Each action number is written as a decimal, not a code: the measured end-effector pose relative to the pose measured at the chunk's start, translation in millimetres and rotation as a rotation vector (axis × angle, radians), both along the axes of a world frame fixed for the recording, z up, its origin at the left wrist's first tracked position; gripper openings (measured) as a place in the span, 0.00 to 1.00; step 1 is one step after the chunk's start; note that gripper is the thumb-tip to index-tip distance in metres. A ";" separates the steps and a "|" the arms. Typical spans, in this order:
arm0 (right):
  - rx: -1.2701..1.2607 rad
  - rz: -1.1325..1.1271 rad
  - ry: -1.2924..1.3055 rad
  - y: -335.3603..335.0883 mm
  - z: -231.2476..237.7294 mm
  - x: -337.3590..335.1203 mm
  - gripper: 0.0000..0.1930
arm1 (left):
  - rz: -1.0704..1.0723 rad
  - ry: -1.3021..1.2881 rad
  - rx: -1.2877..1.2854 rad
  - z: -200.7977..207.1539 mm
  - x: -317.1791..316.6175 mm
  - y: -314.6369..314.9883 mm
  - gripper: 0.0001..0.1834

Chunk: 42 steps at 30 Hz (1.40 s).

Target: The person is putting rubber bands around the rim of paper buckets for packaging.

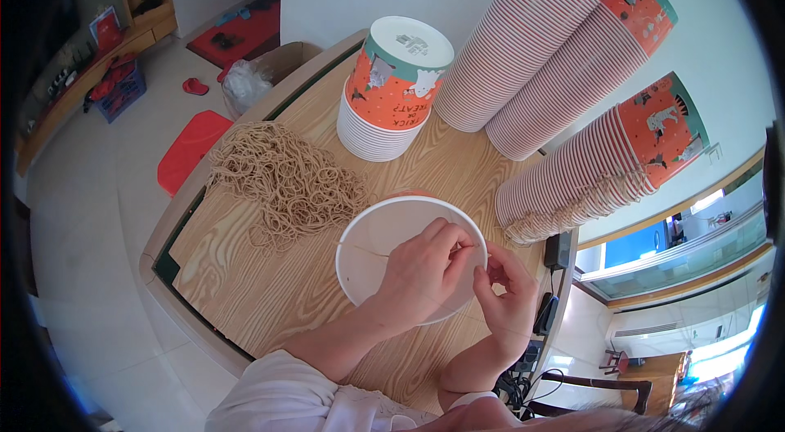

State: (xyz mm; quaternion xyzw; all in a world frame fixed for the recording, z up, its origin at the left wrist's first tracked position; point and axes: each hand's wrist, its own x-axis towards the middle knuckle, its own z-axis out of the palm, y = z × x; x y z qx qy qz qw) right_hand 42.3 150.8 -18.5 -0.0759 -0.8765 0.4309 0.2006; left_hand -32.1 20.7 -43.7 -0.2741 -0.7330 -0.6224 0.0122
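A paper bucket (368,268), white inside, stands mouth up on the table before me. My left hand (425,264) reaches over its opening, thumb and fingers pinched together near the right rim. A thin tan string (364,250) runs from this hand leftward across the bucket's mouth. At the outer right side of the rim, my right hand (509,295) has its thumb and fingers curled in a pinch close to the left fingertips. What lies between the right fingertips is hidden. A loose heap of tan strings (282,179) lies left of the bucket.
Behind the bucket stands a short upside-down stack of orange printed buckets (388,97). Tall bucket stacks (523,31) rise at the back right. A nearer stack (572,170) has strings along its side. Power adapters (558,252) and cables hang by the table's right edge.
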 end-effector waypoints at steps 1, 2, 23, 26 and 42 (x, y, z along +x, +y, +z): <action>0.000 0.000 0.000 0.1 0.2 0.1 0.18 | 0.000 0.000 0.000 0.5 0.2 0.0 0.05; -0.004 -0.001 0.001 0.2 0.5 0.1 0.18 | -0.011 -0.006 0.009 1.2 0.6 -0.3 0.05; 0.002 0.011 -0.002 1.8 1.3 -1.6 0.18 | -0.031 -0.030 -0.030 -0.4 0.5 -0.1 0.05; -0.011 0.011 -0.004 1.5 -0.2 -2.4 0.18 | -0.045 -0.030 -0.019 -0.2 0.4 -1.5 0.04; -0.022 0.011 -0.006 0.5 -0.3 -3.0 0.18 | -0.036 -0.017 0.111 1.9 -2.4 -2.0 0.06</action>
